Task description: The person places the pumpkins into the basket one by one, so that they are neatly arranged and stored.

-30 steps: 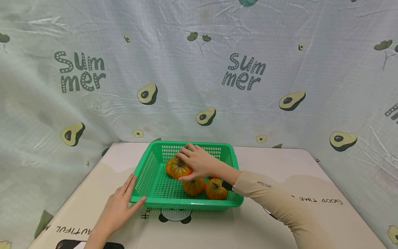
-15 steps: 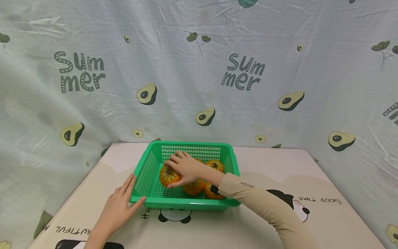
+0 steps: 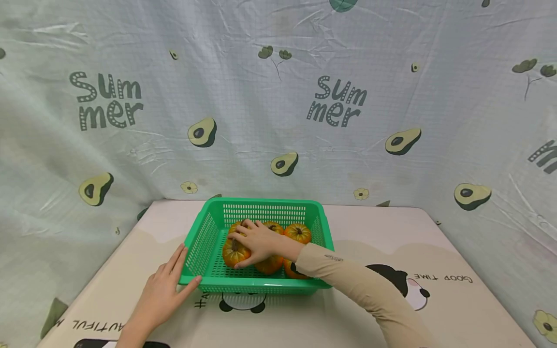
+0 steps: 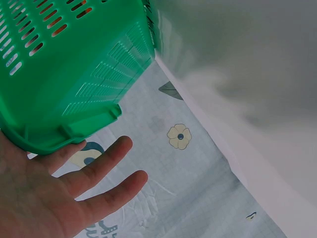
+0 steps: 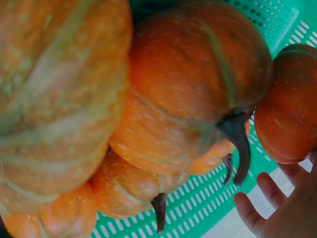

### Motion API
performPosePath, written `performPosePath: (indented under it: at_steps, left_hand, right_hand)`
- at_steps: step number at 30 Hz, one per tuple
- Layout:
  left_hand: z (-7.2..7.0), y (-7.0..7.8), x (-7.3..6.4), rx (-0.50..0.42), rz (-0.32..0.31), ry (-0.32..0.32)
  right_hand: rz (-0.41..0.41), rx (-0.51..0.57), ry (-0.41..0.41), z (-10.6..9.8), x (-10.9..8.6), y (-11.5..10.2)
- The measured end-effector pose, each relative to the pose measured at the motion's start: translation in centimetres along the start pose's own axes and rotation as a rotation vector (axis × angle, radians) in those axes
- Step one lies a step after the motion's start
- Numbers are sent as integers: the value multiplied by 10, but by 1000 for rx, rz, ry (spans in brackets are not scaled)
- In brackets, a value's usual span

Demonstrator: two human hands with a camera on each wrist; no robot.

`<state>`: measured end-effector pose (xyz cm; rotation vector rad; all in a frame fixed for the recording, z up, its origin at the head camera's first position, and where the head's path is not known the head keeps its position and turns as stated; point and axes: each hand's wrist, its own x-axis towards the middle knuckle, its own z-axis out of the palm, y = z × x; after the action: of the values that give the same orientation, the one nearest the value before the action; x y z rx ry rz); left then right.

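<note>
A green plastic basket (image 3: 256,283) with slotted walls holds several small orange pumpkins. My right hand (image 3: 260,242) reaches in from the right and grips a pumpkin (image 3: 231,256) by its top, thumb on the near side and fingers on the far side. That pumpkin sits low in the basket's left part, its stem partly covered. More pumpkins (image 5: 183,94) fill the right wrist view. At the basket's near left corner rests my left hand (image 3: 158,295), fingers straight along the outside and thumb by the front rim. In the left wrist view its fingers (image 4: 101,168) are spread.
A pale table mat (image 3: 370,232) with printed pandas and lettering lies under the basket. Behind it hangs a light cloth (image 3: 243,121) printed with avocados. Another pumpkin (image 3: 298,233) lies at the basket's back right.
My right hand has moved left and lower with the pumpkin, to the basket's left part. Pumpkins at the back right have come into sight. My left hand stays at the corner.
</note>
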<state>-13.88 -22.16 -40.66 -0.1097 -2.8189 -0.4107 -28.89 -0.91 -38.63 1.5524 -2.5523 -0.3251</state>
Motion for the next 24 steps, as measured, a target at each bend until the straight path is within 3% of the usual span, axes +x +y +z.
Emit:
performPosePath:
  at_steps: [9, 24]
  left_hand:
    - [0, 0, 0, 2, -1, -4]
    - [0, 0, 0, -12, 0, -10]
  right_hand:
    - [67, 18, -77, 9, 5, 0]
    - [102, -19, -82, 12, 6, -1]
